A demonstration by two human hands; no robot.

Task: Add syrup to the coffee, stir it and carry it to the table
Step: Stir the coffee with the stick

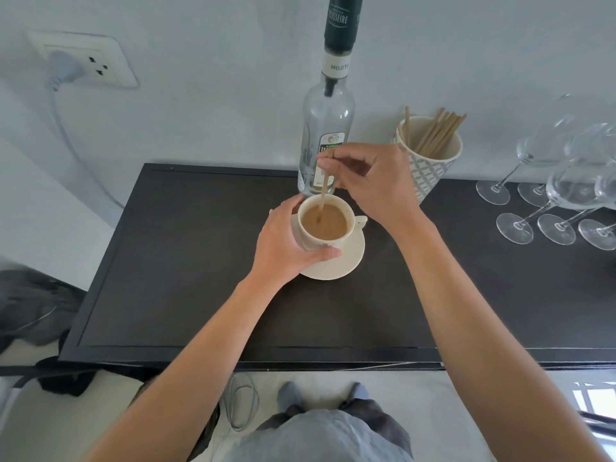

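Observation:
A cream cup of milky coffee [325, 223] stands on a cream saucer [346, 258] on the dark counter [186, 261]. My left hand [286, 245] wraps around the cup's left side, thumb along its front. My right hand [373, 178] hovers above and behind the cup, pinching a thin wooden stir stick [323, 195] whose lower end dips into the coffee. Directly behind the cup stands the clear syrup bottle [328, 121] with a dark green capped neck, upright against the wall.
A patterned cup of several wooden stir sticks [430, 158] sits right of the bottle. Several upright wine glasses [550, 201] crowd the counter's right end. A wall socket with a plug [76, 63] is at upper left. A dark bag [30, 305] lies left of the counter.

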